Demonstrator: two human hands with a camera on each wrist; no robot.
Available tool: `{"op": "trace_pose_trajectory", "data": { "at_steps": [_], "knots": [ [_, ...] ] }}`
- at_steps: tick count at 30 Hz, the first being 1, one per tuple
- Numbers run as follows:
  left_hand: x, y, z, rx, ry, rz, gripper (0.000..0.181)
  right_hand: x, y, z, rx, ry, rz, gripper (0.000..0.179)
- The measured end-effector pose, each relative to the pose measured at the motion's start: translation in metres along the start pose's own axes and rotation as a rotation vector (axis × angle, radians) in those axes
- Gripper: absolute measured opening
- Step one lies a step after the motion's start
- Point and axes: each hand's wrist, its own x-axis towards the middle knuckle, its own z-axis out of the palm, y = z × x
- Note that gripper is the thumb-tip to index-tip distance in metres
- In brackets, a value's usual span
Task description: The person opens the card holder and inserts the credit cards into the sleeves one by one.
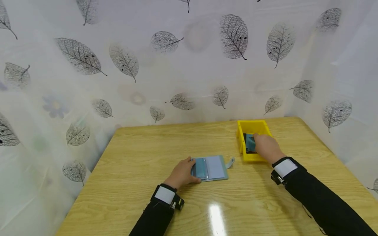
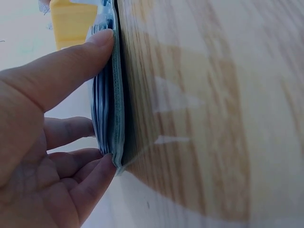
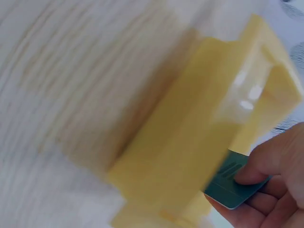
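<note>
A light-blue card binder lies open on the table, with blue sleeves on its left side, pale pages on its right and metal rings between. Its left part is held by my left hand, thumb at the near edge and fingers at the far edge. The left wrist view shows the stacked sleeves edge-on between thumb and fingers. To the right, my right hand reaches into a yellow bin and pinches a teal card between thumb and fingers. Dark items lie in the bin beneath it, partly hidden.
The binder's snap strap sticks out to the right, toward the bin. Wood-grain table surrounds both. A pale curtain with leaf prints hangs behind the table's far edge and along both sides.
</note>
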Motion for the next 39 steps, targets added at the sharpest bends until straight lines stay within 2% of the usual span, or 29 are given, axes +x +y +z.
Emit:
{"op": "trace_pose_trajectory", "data": {
  "at_steps": [4, 6, 8, 11, 13, 14, 16, 17, 19, 22, 25, 27, 29, 34, 36, 39],
  "knots": [
    [0.0, -0.003, -0.002, -0.015, -0.02, 0.005, 0.083, -0.004, -0.01, -0.017, 0.093, 0.124, 0.001, 0.03],
    [0.001, -0.006, -0.004, -0.023, -0.023, 0.019, 0.082, -0.006, -0.019, -0.025, 0.218, 0.198, 0.009, 0.03],
    [0.001, -0.007, -0.006, -0.032, -0.02, 0.025, 0.08, -0.007, -0.029, -0.034, 0.415, 0.215, 0.033, 0.03],
    [0.002, -0.004, -0.009, -0.019, 0.021, 0.023, 0.074, -0.01, -0.046, -0.043, 0.81, 0.134, 0.099, 0.034],
    [0.002, 0.003, -0.009, -0.016, 0.065, 0.038, 0.07, -0.013, -0.059, -0.043, 1.118, 0.03, 0.152, 0.037],
    [0.002, 0.009, -0.01, -0.044, 0.088, 0.052, 0.067, -0.014, -0.065, -0.041, 1.265, -0.02, 0.179, 0.037],
    [0.002, 0.021, -0.009, -0.158, 0.131, 0.101, 0.061, -0.018, -0.078, -0.036, 1.504, -0.107, 0.225, 0.037],
    [0.002, 0.027, -0.008, -0.238, 0.149, 0.133, 0.058, -0.02, -0.085, -0.032, 1.591, -0.145, 0.247, 0.036],
    [0.002, 0.039, -0.008, -0.411, 0.18, 0.175, 0.049, -0.024, -0.097, -0.024, 1.695, -0.203, 0.263, 0.034],
    [0.003, 0.05, -0.006, -0.623, 0.261, 0.19, 0.036, -0.026, -0.113, -0.012, 1.699, -0.249, 0.25, 0.032],
    [0.003, 0.054, -0.005, -0.738, 0.347, 0.155, 0.028, -0.026, -0.122, 0.001, 1.631, -0.259, 0.215, 0.032],
    [0.003, 0.052, -0.005, -0.76, 0.379, 0.124, 0.024, -0.024, -0.126, 0.008, 1.562, -0.254, 0.18, 0.035],
    [0.001, 0.047, -0.005, -0.739, 0.391, 0.099, 0.022, -0.022, -0.127, 0.014, 1.453, -0.234, 0.135, 0.042],
    [-0.003, 0.03, -0.008, -0.604, 0.403, 0.045, 0.021, -0.018, -0.119, 0.028, 1.072, -0.161, 0.025, 0.056],
    [-0.005, 0.022, -0.007, -0.55, 0.399, 0.021, 0.023, -0.018, -0.115, 0.033, 0.916, -0.167, -0.011, 0.058],
    [-0.006, 0.015, -0.006, -0.478, 0.375, -0.011, 0.025, -0.019, -0.109, 0.038, 0.744, -0.232, -0.052, 0.066]
  ]
}}
